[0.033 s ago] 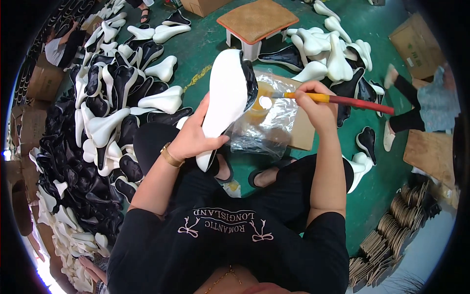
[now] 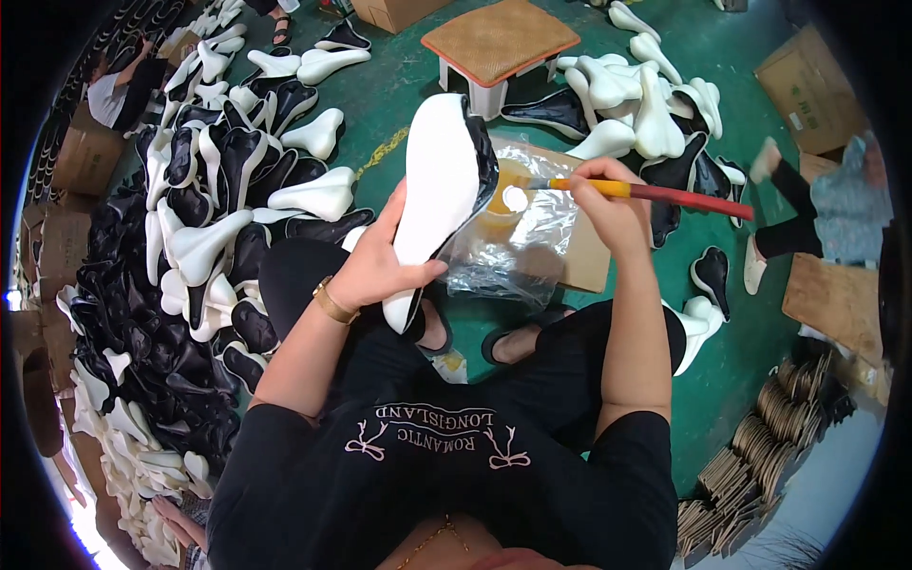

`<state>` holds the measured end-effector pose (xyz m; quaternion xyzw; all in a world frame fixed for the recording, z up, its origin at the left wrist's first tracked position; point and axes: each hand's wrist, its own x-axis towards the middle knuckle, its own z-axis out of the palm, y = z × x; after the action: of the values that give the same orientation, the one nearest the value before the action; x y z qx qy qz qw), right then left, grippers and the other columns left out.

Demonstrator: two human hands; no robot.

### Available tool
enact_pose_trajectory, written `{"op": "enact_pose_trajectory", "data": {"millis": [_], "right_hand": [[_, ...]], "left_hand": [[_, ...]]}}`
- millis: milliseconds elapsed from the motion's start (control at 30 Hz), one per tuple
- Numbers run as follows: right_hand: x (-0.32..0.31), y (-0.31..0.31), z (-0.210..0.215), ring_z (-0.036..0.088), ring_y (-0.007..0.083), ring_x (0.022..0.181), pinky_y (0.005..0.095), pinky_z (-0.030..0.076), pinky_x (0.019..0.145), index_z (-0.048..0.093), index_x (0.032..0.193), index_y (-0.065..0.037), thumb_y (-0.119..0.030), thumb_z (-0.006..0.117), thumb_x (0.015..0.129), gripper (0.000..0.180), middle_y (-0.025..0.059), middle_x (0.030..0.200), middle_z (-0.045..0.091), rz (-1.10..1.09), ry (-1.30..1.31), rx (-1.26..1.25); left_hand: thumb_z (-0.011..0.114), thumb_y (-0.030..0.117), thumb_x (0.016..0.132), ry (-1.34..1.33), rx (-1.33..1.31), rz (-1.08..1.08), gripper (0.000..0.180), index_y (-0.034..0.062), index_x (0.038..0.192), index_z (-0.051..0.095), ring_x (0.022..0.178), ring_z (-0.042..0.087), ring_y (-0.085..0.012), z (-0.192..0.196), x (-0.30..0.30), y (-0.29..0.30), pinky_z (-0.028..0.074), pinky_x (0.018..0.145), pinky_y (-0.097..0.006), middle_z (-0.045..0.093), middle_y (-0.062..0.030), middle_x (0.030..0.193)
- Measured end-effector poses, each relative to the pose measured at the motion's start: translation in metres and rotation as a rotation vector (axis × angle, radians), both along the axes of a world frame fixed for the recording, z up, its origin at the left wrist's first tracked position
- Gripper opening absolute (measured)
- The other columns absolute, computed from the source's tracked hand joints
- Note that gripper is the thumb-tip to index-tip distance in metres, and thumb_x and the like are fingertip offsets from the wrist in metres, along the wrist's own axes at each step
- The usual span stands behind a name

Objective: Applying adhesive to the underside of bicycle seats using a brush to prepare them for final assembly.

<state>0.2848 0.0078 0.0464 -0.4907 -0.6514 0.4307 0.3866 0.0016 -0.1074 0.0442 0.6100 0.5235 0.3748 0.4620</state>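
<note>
My left hand (image 2: pixel 385 252) is closed round a white bicycle saddle (image 2: pixel 439 180), thumb across its near, narrow end. The saddle stands tilted up, its black underside showing along the right edge. My right hand (image 2: pixel 611 204) grips a paintbrush (image 2: pixel 655 193) with a yellow and red handle. Its bristle end points left, over a container of yellowish liquid (image 2: pixel 499 204), close to the saddle's right edge. Whether the bristles touch the liquid I cannot tell. Crumpled clear plastic (image 2: pixel 503 271) lies round the container, on a sheet of cardboard (image 2: pixel 589 249).
Heaped white and black saddles (image 2: pixel 204 237) cover the floor on the left; another pile (image 2: pixel 627 95) lies at the far right. A stool with a woven brown top (image 2: pixel 501 40) stands ahead. At right are cardboard boxes (image 2: pixel 807 90), stacked brown pieces (image 2: pixel 760 456) and a walking person (image 2: pixel 841 209).
My right hand and the brush have shifted very slightly left. The saddle in my left hand has barely moved. At the right, the walking person's leg has shifted.
</note>
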Motion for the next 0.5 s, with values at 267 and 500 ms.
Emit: {"op": "enact_pose_trajectory", "data": {"millis": [267, 500], "right_hand": [[-0.022, 0.004, -0.028, 0.058, 0.0121, 0.064, 0.0263, 0.046, 0.059, 0.063, 0.083, -0.002, -0.009, 0.065, 0.076, 0.010, 0.0050, 0.070, 0.062, 0.000, -0.133, 0.172], [-0.027, -0.015, -0.006, 0.055, 0.0068, 0.066, 0.0210, 0.045, 0.063, 0.061, 0.083, -0.001, -0.004, 0.063, 0.081, 0.004, 0.0022, 0.075, 0.061, 0.099, 0.321, -0.100]], "left_hand": [[0.062, 0.046, 0.088, -0.083, 0.044, 0.051, 0.093, 0.0007, 0.150, 0.010, 0.138, 0.027, -0.0242, -0.028, -0.005, 0.013, 0.025, 0.111, -0.035, 0.026, -0.0172, 0.151], [0.060, 0.041, 0.091, -0.104, 0.045, 0.056, 0.088, 0.0010, 0.150, 0.009, 0.138, 0.027, -0.0239, -0.028, 0.001, 0.015, 0.025, 0.111, -0.035, 0.027, -0.0171, 0.150]]}}
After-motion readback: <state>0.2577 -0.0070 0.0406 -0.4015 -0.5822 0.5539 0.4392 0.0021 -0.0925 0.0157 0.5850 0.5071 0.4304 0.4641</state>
